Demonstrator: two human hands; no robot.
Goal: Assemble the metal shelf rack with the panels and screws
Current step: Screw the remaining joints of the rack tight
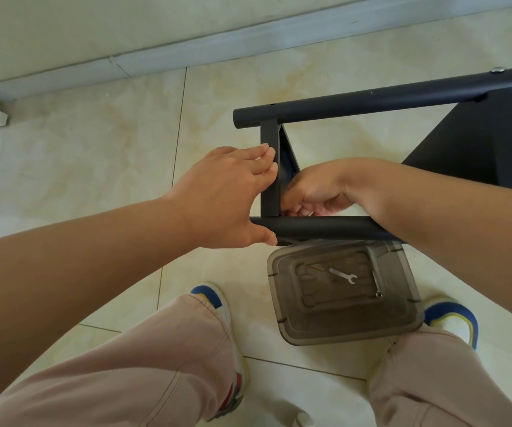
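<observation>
Black rack [371,101], smoky-grey bin [402,309], marbled cream floor tiles [94,149].

Left hand [227,195] grips rack [371,103]; right hand [313,192] inside.
</observation>
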